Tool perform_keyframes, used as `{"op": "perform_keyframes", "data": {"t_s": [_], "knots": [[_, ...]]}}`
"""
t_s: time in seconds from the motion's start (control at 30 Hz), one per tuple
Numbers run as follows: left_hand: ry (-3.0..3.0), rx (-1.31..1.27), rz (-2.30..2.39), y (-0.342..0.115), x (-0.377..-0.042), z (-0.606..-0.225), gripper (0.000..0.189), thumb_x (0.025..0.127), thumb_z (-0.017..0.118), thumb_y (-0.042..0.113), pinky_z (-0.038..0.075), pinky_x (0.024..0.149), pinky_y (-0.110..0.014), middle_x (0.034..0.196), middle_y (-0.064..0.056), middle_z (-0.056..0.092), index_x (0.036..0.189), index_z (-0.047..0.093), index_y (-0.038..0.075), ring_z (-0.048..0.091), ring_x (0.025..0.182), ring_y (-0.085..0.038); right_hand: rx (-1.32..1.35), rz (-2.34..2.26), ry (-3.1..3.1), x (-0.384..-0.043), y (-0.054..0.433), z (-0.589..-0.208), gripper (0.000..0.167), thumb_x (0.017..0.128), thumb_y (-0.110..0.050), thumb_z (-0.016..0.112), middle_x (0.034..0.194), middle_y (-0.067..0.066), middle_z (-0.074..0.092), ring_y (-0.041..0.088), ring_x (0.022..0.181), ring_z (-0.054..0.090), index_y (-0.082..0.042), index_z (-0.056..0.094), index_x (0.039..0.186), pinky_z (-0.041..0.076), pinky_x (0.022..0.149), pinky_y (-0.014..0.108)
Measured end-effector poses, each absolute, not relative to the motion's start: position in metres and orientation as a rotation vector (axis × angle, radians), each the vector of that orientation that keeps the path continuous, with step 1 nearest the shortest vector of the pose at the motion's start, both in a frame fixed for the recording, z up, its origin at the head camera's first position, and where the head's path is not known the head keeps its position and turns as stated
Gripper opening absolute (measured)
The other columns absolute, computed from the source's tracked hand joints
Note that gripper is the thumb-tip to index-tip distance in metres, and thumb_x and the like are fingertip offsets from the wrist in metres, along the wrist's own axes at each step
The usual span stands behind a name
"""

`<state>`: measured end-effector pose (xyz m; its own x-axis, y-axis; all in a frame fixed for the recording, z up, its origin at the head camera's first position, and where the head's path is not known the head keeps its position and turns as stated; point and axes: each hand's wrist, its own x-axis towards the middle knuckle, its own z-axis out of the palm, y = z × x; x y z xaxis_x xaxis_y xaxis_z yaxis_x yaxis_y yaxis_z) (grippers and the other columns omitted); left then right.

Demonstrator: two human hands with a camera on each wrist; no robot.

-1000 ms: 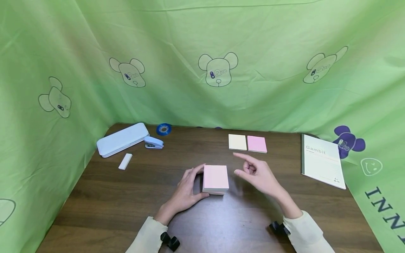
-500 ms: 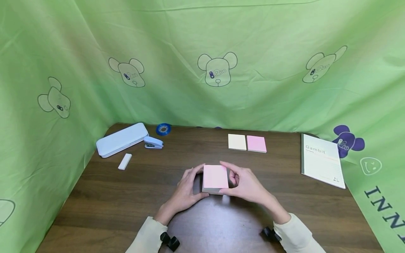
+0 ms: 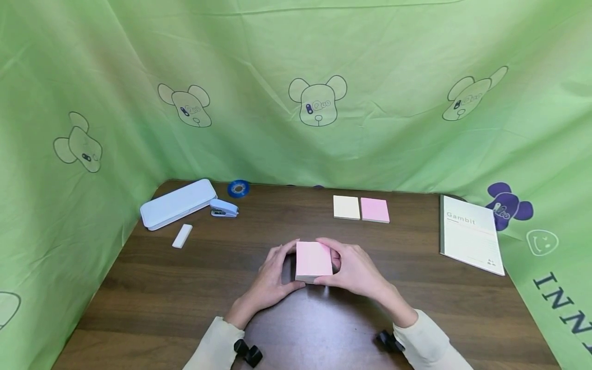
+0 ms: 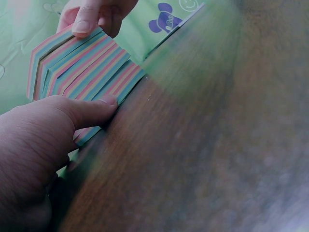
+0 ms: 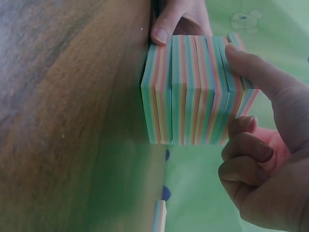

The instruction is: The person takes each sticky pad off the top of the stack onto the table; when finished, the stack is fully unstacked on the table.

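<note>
A tall stack of sticky note pads (image 3: pixel 314 259), pink on top, stands on the table in front of me. Its sides show pink, yellow, green and blue stripes in both wrist views, and the layers sit slightly uneven. My left hand (image 3: pixel 270 288) grips the stack low down, its thumb (image 4: pixel 94 112) on the near side close to the table. From the right, my right hand (image 3: pixel 358 270) holds the upper pads between thumb (image 5: pixel 253 67) and index finger, the other fingers curled in beside the stack. The left hand's far fingertips are partly hidden.
Behind lie a cream sticky note pad (image 3: pixel 346 207) and a pink one (image 3: pixel 375 210), side by side. Far left are a light blue case (image 3: pixel 178 204), a stapler (image 3: pixel 224 208), blue tape (image 3: pixel 238 188) and a white eraser-like block (image 3: pixel 182 236). A notebook (image 3: pixel 470 234) lies far right.
My right hand has come in from the right, where it was apart from the stack, and now holds its upper pads. The top pads have shifted slightly left. My left hand has stayed put.
</note>
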<state>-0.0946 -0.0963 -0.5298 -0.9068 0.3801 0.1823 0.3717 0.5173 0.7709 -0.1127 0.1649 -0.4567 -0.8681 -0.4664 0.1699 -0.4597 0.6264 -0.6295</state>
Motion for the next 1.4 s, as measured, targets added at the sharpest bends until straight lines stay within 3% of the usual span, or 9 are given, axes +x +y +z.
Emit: {"op": "perform_keyframes", "data": {"t_s": [0.63,1.4], "knots": [[2.735,0.686,1.387,-0.096,-0.095,-0.53,0.107,0.087,0.098,0.02,0.042,0.118,-0.065,0.158,-0.003,0.061,0.172,0.034,0.024,0.044,0.148,-0.032,-0.785,-1.318,2.755,-0.117,0.181,-0.451,0.076,0.075,-0.02,0.105,0.077,-0.011,0.051,0.001,0.067,0.045,-0.007,0.069,0.141,0.04,0.061,0.023],[2.733,0.685,1.383,-0.097,-0.093,-0.53,0.107,0.086,0.099,0.019,0.04,0.121,-0.063,0.157,-0.004,0.061,0.172,0.035,0.024,0.044,0.149,-0.031,-0.572,-1.174,2.89,-0.161,0.302,-0.456,0.081,0.082,-0.019,0.101,0.083,0.001,0.052,0.01,0.074,0.047,-0.003,0.063,0.151,0.039,0.065,0.021]]}}
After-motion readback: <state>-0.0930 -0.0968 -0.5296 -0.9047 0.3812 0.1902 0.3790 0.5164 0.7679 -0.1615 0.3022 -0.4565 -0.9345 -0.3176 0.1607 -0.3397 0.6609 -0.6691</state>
